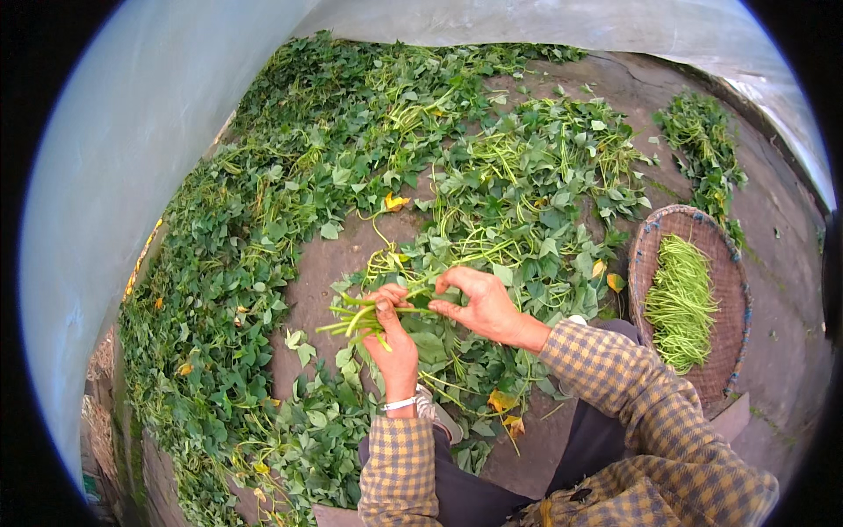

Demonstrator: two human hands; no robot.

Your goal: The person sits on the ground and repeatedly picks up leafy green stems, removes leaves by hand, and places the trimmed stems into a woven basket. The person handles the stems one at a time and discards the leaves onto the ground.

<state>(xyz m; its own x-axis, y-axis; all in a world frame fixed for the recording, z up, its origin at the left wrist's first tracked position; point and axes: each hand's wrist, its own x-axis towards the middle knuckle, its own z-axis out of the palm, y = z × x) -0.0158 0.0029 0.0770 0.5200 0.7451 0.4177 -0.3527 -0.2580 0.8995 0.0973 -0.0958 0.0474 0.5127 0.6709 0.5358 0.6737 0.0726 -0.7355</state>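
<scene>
My left hand (393,342) holds a small bundle of cut green leaf stems (355,319), their ends sticking out to the left past the thumb. Just right of it is my right hand (484,304), its thumb and forefinger curved towards each other with a small gap showing. One stem from the bundle reaches to the right thumb tip. Whether the right fingers grip it is hard to see, as the other fingers are hidden. Under both hands lies a heap of leafy green vines (520,217), probably sweet potato, with a few yellow leaves.
To my right a round woven basket (728,329) with a blue-bound rim holds a pile of green stems (681,303). More vines (217,283) cover the concrete floor (329,263) at left and far back. Pale plastic sheeting (145,132) hangs at left and behind. My shoe (448,421) stands among leaves.
</scene>
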